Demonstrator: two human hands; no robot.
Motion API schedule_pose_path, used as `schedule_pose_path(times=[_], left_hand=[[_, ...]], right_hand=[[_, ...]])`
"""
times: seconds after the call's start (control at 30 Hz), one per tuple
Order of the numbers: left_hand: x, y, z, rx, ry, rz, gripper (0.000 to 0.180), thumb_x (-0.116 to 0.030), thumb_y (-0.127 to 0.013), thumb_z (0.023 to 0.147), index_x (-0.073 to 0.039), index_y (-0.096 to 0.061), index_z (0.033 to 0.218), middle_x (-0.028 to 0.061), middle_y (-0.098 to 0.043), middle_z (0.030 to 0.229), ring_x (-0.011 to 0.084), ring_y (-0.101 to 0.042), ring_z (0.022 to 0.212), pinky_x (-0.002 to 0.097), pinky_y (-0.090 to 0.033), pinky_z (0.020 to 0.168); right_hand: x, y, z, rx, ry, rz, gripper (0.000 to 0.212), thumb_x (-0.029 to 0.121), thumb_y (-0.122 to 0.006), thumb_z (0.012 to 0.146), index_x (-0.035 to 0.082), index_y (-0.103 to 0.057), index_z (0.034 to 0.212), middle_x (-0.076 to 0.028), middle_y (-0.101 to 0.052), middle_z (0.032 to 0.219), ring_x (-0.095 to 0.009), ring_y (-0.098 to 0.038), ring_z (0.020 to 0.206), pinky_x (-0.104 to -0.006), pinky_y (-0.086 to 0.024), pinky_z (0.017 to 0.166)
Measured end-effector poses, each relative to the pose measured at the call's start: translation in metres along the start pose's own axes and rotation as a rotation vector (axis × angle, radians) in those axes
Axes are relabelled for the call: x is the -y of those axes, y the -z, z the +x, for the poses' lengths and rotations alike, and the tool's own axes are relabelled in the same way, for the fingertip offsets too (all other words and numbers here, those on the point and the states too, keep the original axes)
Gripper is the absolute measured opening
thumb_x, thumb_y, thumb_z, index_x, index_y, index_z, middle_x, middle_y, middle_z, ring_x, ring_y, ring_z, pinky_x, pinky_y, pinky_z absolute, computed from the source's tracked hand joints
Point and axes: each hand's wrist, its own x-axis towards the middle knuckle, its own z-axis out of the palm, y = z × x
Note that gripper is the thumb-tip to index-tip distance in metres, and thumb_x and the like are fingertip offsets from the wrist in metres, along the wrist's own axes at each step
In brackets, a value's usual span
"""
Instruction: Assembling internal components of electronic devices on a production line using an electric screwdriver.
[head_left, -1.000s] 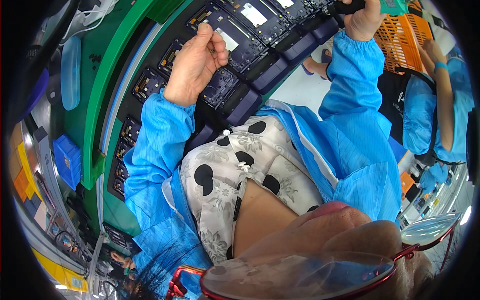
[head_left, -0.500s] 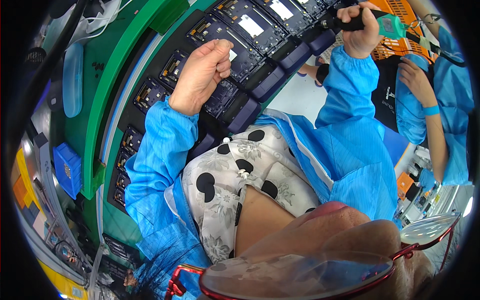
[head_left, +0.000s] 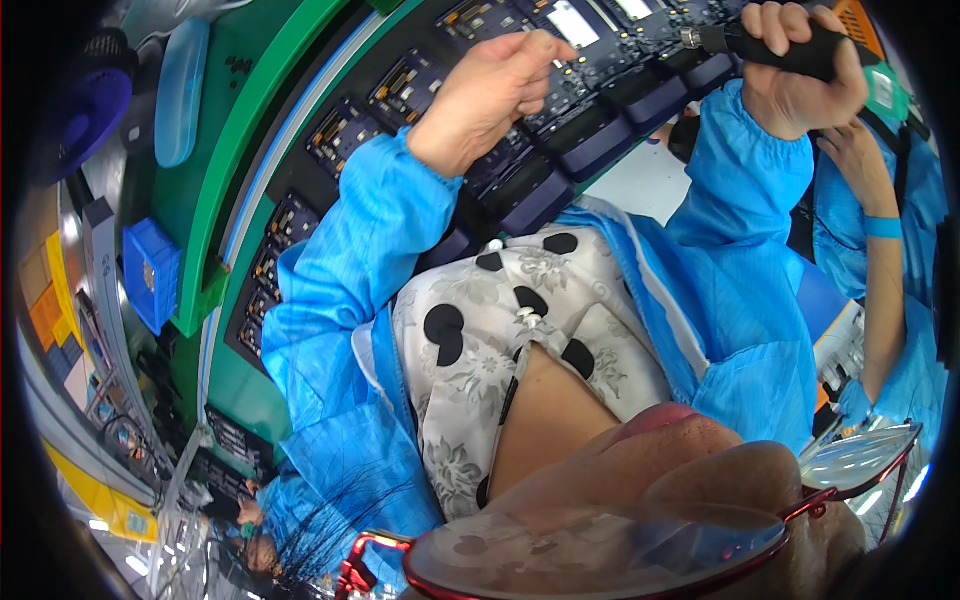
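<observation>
My right hand (head_left: 800, 90) is wrapped round the black grip of an electric screwdriver (head_left: 740, 45) with a green rear end. Its metal nose points left, over a row of dark electronic device housings (head_left: 598, 100) with exposed circuit boards. Above the same row, my left hand (head_left: 490, 95) is closed, thumb and index finger pressed together. Whatever sits between those fingertips is too small to make out. White rectangular patches (head_left: 572, 24) show on some devices near the fingers. The left hand hides part of the boards beneath it.
A green rail (head_left: 228, 185) borders the devices on the left. Beyond it are a light blue case (head_left: 182, 95), small black parts (head_left: 238, 68) and a blue bin (head_left: 152, 275). Close to my right arm is another person's forearm (head_left: 882, 270) with a blue wristband.
Both hands have shifted to the right in the view, the left hand also upward along the row. The screwdriver has moved right with my right hand and now lies more level.
</observation>
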Motion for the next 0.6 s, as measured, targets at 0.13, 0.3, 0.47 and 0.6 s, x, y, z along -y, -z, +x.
schedule_pose_path(times=[0.13, 0.3, 0.47, 0.6], left_hand=[[-0.001, -0.010, -0.001, -0.022, 0.007, 0.083, 0.036, -0.035, -0.055, 0.109, -0.001, -0.067, 0.110, -0.0075, -0.037, 0.068, 0.0055, -0.029, 0.060, 0.0239, -0.030, 0.056], [0.000, -0.011, -0.005, -0.066, 0.001, 0.134, 0.044, -0.041, -0.053, 0.110, 0.000, -0.067, 0.108, -0.0072, -0.036, 0.067, 0.0062, -0.029, 0.061, 0.0241, -0.030, 0.056], [-0.002, -0.010, -0.010, -0.051, -0.020, 0.166, 0.046, -0.044, -0.052, 0.109, 0.000, -0.066, 0.108, -0.0069, -0.037, 0.067, 0.0063, -0.029, 0.061, 0.0240, -0.030, 0.057], [-0.001, -0.012, -0.012, -0.065, -0.037, 0.151, 0.041, -0.033, -0.050, 0.111, 0.003, -0.069, 0.108, -0.0075, -0.038, 0.066, 0.0053, -0.032, 0.060, 0.0247, -0.031, 0.055]], right_hand=[[-0.007, -0.028, -0.013, -0.009, -0.036, 0.056, 0.032, 0.042, -0.060, 0.099, 0.012, -0.063, 0.112, -0.001, -0.052, 0.074, -0.013, -0.046, 0.055, -0.0322, -0.043, 0.059], [-0.020, -0.049, -0.018, -0.044, -0.097, 0.039, 0.035, 0.045, -0.062, 0.098, 0.013, -0.063, 0.111, -0.001, -0.052, 0.072, -0.013, -0.047, 0.054, -0.0322, -0.042, 0.058], [-0.022, -0.072, -0.025, -0.008, -0.014, 0.128, 0.036, 0.045, -0.061, 0.098, 0.012, -0.063, 0.112, -0.002, -0.052, 0.072, -0.013, -0.047, 0.054, -0.0319, -0.041, 0.058], [-0.031, -0.055, -0.021, 0.107, 0.008, 0.184, 0.037, 0.046, -0.059, 0.099, 0.011, -0.062, 0.114, -0.002, -0.052, 0.073, -0.013, -0.046, 0.054, -0.0318, -0.041, 0.058]])
